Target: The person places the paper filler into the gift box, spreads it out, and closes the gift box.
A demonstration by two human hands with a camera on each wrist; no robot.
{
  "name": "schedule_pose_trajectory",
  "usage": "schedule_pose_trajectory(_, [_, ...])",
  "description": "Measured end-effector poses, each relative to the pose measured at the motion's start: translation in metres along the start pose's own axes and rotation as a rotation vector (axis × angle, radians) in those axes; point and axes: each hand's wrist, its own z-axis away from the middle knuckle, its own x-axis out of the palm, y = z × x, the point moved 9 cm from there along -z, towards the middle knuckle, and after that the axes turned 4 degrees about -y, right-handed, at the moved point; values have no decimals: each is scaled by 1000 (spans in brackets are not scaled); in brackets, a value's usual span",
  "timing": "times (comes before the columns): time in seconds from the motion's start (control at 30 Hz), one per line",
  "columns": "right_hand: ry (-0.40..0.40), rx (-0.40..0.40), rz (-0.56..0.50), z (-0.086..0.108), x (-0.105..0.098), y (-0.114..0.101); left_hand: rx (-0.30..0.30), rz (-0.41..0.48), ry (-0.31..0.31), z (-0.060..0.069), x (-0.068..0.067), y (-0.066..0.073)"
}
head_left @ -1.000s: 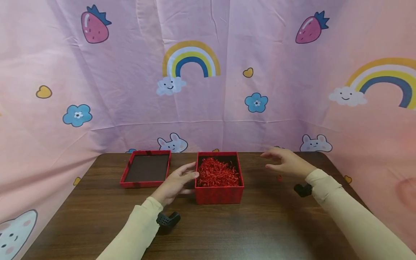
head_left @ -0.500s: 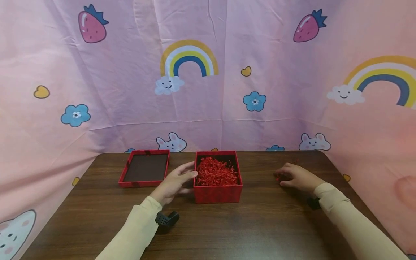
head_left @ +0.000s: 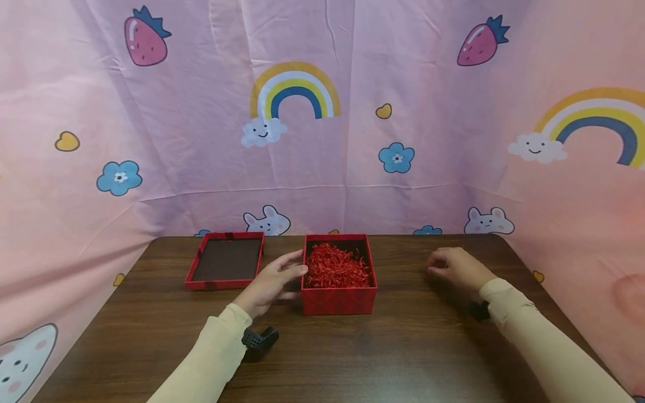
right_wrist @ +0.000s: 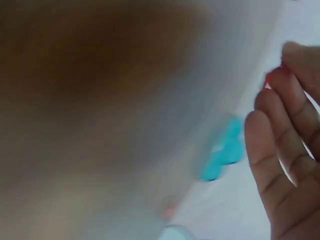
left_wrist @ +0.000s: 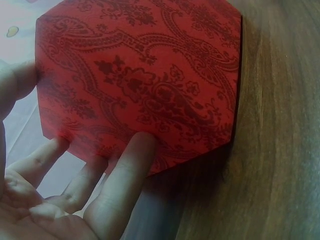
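A red patterned box (head_left: pixel 339 302), its top uncovered, stands mid-table with crinkled red paper shreds (head_left: pixel 336 267) inside. My left hand (head_left: pixel 272 285) lies against the box's left side. In the left wrist view its extended fingertips touch the patterned wall (left_wrist: pixel 150 90). Over the table to the right of the box is my right hand (head_left: pixel 459 270), thumb and forefinger brought together. The right wrist view shows a small red paper shred (right_wrist: pixel 270 78) pinched between those fingertips; the head view does not show it clearly.
A red-edged lid (head_left: pixel 229 260) with a dark inside lies on the wooden table (head_left: pixel 353 358), left of the box. A printed pastel cloth (head_left: pixel 428 84) hangs behind the table and along both sides.
My right hand has come down to the table on the right, pinched a red paper shred there and risen slightly. The left hand stays against the box.
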Motion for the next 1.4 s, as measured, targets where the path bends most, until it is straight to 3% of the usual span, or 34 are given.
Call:
schedule_pose_trajectory(0.1, [53,39,-116,-10,-19,-23,3,1,4,0,-1,0])
schedule_pose_trajectory(0.2, [91,-8,-172,-24,-33,-58,3,0,5,-1,-1,-2])
schedule_pose_trajectory(0.43, [86,-241,-131,-57,-33,-144,4,10,3,-1,-1,-3])
schedule_pose_trajectory(0.63, [50,-347,-46,-74,-19,-178,5,2,3,-1,-1,-1])
schedule_pose_trajectory(0.9, [-6,-344,1,-76,-3,-178,4,-5,-14,-3,-1,0])
schedule_pose_trajectory(1.07, [16,-286,-45,-72,-6,-166,0,0,2,-2,-3,-2])
schedule_pose_trajectory(1.23, [99,-139,-235,-66,-13,-138,2,10,6,-2,-3,-2])
schedule_pose_trajectory(1.4, [28,22,-521,-56,11,-106,4,-2,-5,-1,-1,-1])
